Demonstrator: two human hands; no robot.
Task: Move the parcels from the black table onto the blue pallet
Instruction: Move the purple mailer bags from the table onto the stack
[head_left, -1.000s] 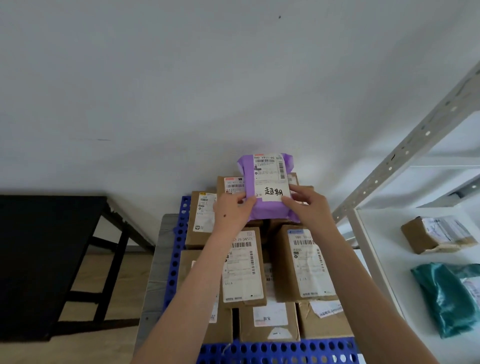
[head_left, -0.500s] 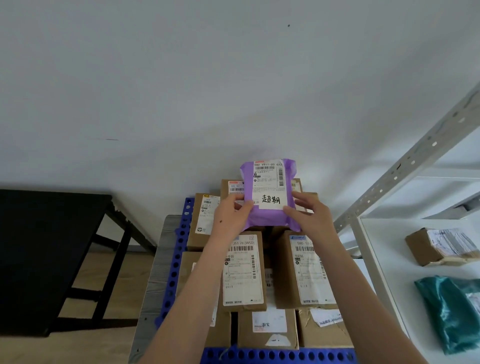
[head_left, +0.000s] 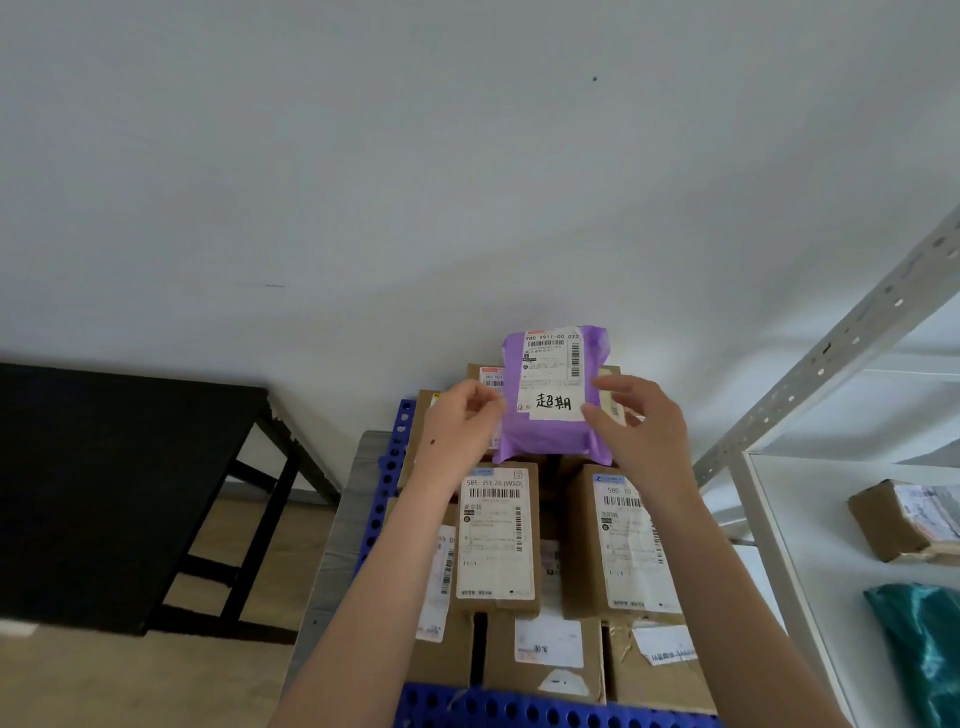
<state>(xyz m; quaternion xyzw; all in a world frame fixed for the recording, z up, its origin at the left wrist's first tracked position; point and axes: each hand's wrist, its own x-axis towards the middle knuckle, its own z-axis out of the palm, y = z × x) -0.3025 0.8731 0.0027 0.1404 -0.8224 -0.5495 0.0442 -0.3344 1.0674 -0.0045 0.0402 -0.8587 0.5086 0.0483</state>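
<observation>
The purple parcel (head_left: 548, 439), a soft plastic mailer with a white label and handwritten characters, is at the top of the pile of cardboard boxes (head_left: 496, 540) that fills the blue pallet (head_left: 390, 467). It is over the rear boxes, close to the wall (head_left: 467, 182), and well apart from the black surface (head_left: 104, 467) on the left. The left hand (head_left: 460, 428) is at the parcel's left edge with the fingers curled; I cannot tell if its grip is pinching the plastic or only lies beside it. The right hand (head_left: 647, 436) is at the right edge with the fingers spread and almost straight, the thumb tip touching near the label, so its grip is apart and not clamped. In my judgement the parcel is at the point of being set down, and the risks come from this. The mailer is soft and smooth, and the boxes under it do not make one flat level; if it lies over a gap or a step between two boxes, it can tilt and slide down between them or toward the wall. A finger that catches the loose plastic border while pulling away would also drag it forward off its place. The pile is already several boxes high – a push from a forearm against the front boxes could shift them toward the pallet's edge.
</observation>
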